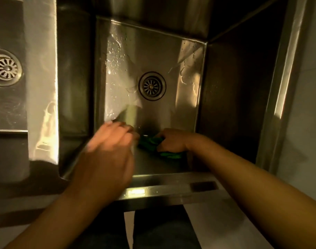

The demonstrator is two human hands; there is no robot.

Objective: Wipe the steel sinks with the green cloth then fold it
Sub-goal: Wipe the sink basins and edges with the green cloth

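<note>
I look down into a deep steel sink (171, 56) with a round drain (151, 86) in its floor and water streaks on the left part of the floor. The green cloth (150, 141) lies bunched against the sink's near wall. My right hand (171, 140) grips the cloth from above, fingers curled round it. My left hand (110, 141) is blurred, low inside the sink just left of the cloth, fingers loosely bent; whether it touches the cloth I cannot tell.
A second steel sink (8, 108) with its own drain (6, 68) sits to the left, behind a steel divider (44, 87). The sink's front rim (162, 189) runs below my arms. A pale wall (306, 105) stands on the right.
</note>
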